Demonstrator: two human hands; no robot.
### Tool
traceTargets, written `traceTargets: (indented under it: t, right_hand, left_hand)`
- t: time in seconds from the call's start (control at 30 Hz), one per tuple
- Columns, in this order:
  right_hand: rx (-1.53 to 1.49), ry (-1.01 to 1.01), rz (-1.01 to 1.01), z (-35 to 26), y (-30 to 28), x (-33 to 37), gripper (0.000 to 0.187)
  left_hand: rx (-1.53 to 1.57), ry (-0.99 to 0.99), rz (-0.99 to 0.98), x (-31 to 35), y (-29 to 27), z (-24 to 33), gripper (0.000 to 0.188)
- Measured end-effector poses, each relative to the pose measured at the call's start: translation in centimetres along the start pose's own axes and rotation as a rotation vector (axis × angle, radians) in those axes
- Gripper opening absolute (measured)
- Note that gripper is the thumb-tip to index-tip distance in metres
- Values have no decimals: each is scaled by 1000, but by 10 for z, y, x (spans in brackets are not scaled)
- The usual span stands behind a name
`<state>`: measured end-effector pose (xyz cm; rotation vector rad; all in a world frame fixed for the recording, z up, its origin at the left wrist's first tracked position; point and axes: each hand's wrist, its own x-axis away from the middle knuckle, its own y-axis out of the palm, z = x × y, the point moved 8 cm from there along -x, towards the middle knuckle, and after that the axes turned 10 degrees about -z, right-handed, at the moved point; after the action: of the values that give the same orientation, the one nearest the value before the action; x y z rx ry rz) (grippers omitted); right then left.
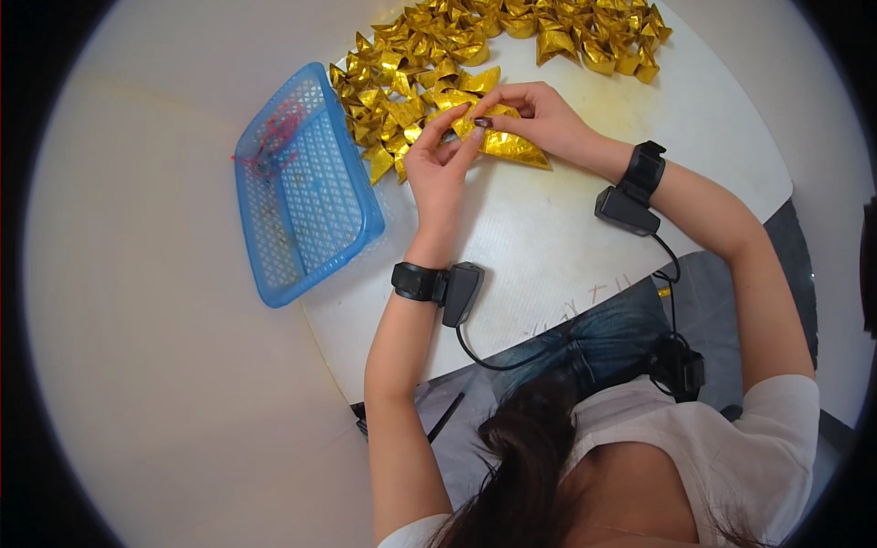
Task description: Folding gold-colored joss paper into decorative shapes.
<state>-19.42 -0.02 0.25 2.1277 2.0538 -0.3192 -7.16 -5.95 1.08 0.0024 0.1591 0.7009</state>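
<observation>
Between my two hands is a piece of gold foil paper (516, 149), folded into a pointed shape and held just above the white table. My left hand (437, 169) pinches its left end with thumb and fingertips. My right hand (544, 119) reaches over from the right, thumb and forefinger closed on the paper's upper edge close to the left fingertips. Right beyond the hands lies a heap of folded gold paper ingots (402, 114), spreading along the far side of the table. The fingers cover part of the held paper.
At the left edge of the white table (521, 247) stands a blue plastic lattice basket (320, 183), tilted, with something red and stringy (279, 137) in it. More gold ingots (598, 41) lie at the far right. Black wrist devices (628, 211) trail cables toward my lap.
</observation>
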Motion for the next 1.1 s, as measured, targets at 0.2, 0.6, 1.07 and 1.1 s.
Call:
traceTargets:
  t: [0.2,0.6,1.07,1.1]
  right_hand:
    - [19,2,-4,-1,0,0,17]
    - [35,-26,16,-1,1,-2,22]
    - [55,87,-10,3,3,1,19]
    - [29,47,-5,1,3,0,18]
  left_hand:
    - [-61,-3,-133,-1,9,1,44]
    - [-41,-16,-100,-2,5,-5,47]
    - [26,-12,-17,1,-2,-3,43]
    - [27,-18,-32,0,-1,-3,43]
